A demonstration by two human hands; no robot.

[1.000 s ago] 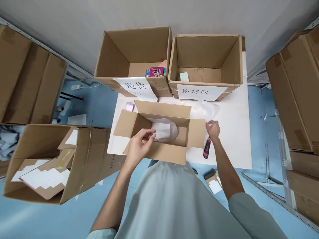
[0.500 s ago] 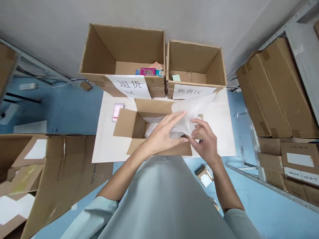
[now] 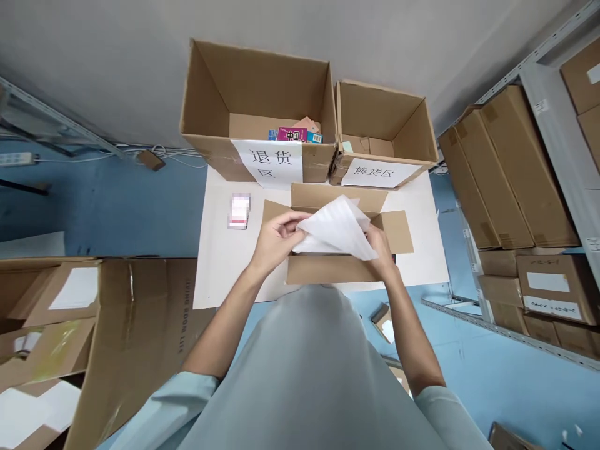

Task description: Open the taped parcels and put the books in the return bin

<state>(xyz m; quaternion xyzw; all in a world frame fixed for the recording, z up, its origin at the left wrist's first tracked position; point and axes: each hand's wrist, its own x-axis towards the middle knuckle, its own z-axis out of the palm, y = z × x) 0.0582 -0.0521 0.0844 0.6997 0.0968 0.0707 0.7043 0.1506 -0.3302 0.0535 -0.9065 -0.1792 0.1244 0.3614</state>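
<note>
A thin, translucent white packing foam sheet [image 3: 335, 225] is held between my two hands, its upper part folded over into a point. At its left edge, my left hand [image 3: 277, 242] pinches it between thumb and curled fingers. My right hand [image 3: 381, 251] grips the right side, with its fingertips partly hidden behind the sheet. Directly under the sheet is an open cardboard box [image 3: 335, 270] with its flaps spread out. The sheet and my hands cover most of the box's inside, so its contents cannot be made out.
Behind stand two large open cartons [image 3: 210, 147] [image 3: 337, 165] with paper signs; the left one contains colourful small boxes [image 3: 293, 135]. A blurred pink-and-white item [image 3: 239, 211] lies on the white table [image 3: 218, 275]. Big cartons [image 3: 140, 312] flank the left; shelving with boxes [image 3: 515, 175] stands right.
The foam sheet has come lower and folded over, above the box. My left hand has moved left to its left edge, and my right hand holds the right side. The view has shifted slightly.
</note>
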